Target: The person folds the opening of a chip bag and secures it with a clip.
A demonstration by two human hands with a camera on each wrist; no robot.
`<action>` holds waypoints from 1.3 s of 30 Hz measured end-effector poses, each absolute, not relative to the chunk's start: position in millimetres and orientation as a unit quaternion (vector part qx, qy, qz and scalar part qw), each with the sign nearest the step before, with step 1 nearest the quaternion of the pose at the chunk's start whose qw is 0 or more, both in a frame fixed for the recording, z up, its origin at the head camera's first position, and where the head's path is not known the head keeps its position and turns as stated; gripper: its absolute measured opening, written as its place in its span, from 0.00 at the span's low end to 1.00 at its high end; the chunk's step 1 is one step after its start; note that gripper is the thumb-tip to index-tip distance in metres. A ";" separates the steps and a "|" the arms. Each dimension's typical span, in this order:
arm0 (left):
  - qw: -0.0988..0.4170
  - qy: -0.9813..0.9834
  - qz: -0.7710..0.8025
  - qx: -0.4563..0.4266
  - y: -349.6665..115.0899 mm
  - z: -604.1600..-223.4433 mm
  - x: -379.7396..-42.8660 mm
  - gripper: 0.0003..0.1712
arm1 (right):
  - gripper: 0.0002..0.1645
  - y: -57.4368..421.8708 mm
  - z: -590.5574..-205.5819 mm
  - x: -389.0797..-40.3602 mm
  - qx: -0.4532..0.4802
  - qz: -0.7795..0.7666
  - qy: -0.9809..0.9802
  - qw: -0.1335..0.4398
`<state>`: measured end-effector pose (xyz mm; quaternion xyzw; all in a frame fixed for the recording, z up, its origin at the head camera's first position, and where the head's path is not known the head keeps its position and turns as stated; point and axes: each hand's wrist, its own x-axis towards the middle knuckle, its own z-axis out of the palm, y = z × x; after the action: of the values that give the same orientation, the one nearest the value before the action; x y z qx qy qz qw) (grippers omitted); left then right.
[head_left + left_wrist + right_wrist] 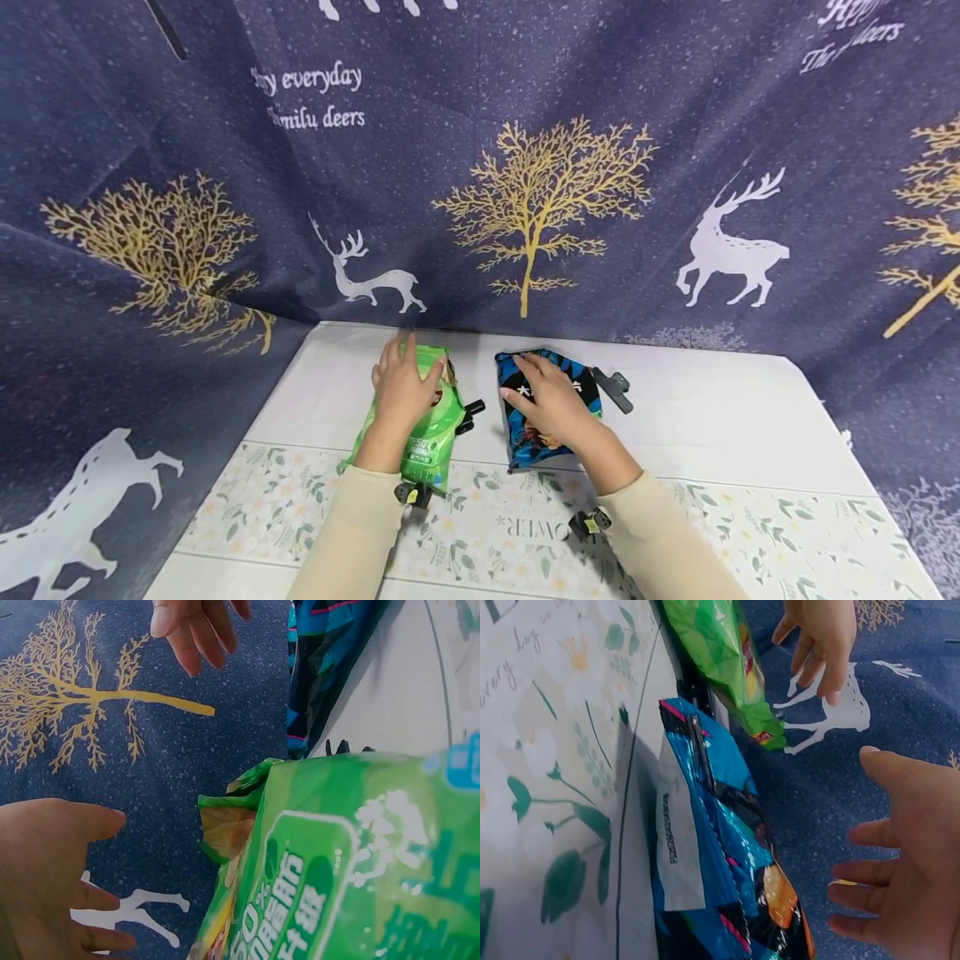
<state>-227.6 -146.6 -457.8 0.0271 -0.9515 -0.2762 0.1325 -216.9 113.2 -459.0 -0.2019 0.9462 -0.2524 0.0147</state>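
Note:
A green snack bag lies on the left of the table, its far end crumpled. My left hand is held over it with fingers spread; the left wrist view shows a gap between that hand and the bag. To the right lies a blue and black snack bag. Over this one is my right hand, fingers extended, apart from the bag in the right wrist view. Neither hand holds anything. A black clip sits between the bags, by the green bag's right edge.
A dark grey clip lies right of the blue bag. The white table has a floral band across its front. A dark blue cloth with deer and trees hangs behind and to the left.

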 end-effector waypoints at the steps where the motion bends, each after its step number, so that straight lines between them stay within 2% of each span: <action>1: 0.132 -0.951 -0.279 0.028 -147.1 -458.4 -227.3 0.44 | 0.44 112.1 -459.7 -216.3 -0.203 -0.250 0.946 0.014; 8: 0.123 -0.947 -0.293 0.049 -152.1 -461.7 -225.4 0.42 | 0.43 104.7 -463.5 -212.9 -0.208 -0.252 0.945 0.019; 20: 0.106 -0.946 -0.296 0.076 -161.6 -470.6 -224.8 0.43 | 0.38 91.0 -469.5 -209.7 -0.207 -0.267 0.941 0.029; 39: 0.085 -0.942 -0.306 0.107 -167.1 -478.5 -223.2 0.45 | 0.36 73.8 -479.7 -203.5 -0.222 -0.294 0.928 0.061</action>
<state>-223.2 -167.1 -478.5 0.1071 -0.9421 -0.3060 0.0854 -203.5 73.8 -479.7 -0.2215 0.9279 -0.2935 0.0611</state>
